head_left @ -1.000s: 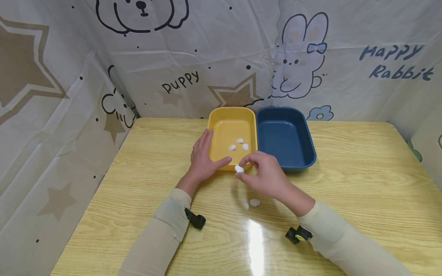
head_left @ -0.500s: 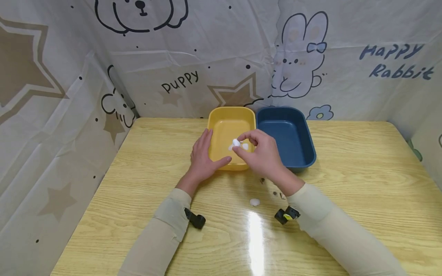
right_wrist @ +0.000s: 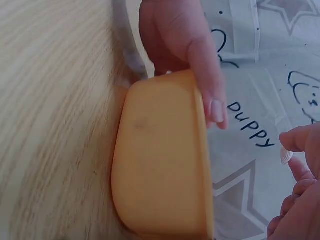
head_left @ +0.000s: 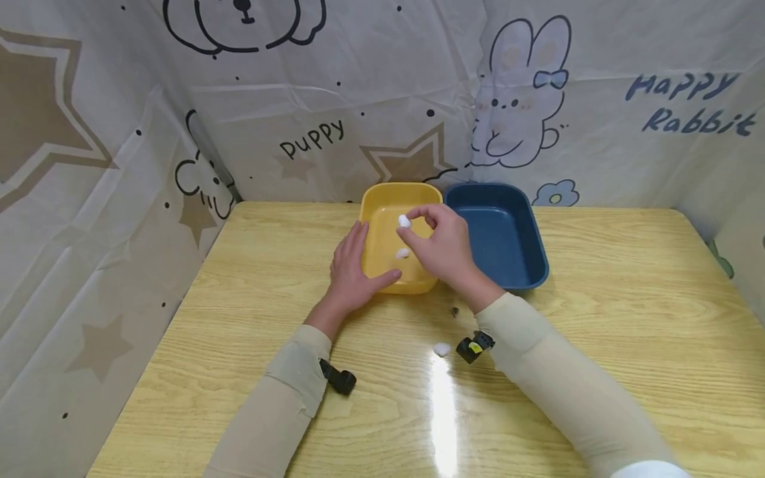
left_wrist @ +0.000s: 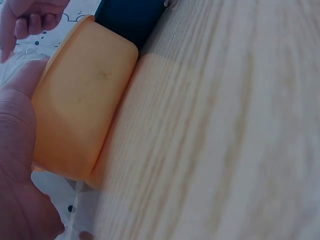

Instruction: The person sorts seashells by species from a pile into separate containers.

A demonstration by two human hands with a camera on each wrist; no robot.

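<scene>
In the head view my right hand (head_left: 439, 242) pinches a small white seashell (head_left: 404, 222) between thumb and index finger, above the yellow bin (head_left: 376, 286). Ridges show on this shell (right_wrist: 286, 155) in the right wrist view. Another white shell (head_left: 402, 253) lies on the bin's floor; my right hand covers part of the inside. My left hand (head_left: 350, 275) rests at the bin's near left corner, its fingers straight along the left side and its thumb laid over the front rim. A further white shell (head_left: 441, 349) lies on the table in front.
A dark blue bin (head_left: 540, 265) stands against the yellow bin's right side. Small dark bits (head_left: 455, 311) lie on the wooden table (head_left: 621, 318) near my right wrist. A printed cloth (head_left: 251, 119) hangs behind and beside the table.
My right hand has carried the pinched shell from the yellow bin's front edge to over its inside, moving away from me. My left hand has stayed put.
</scene>
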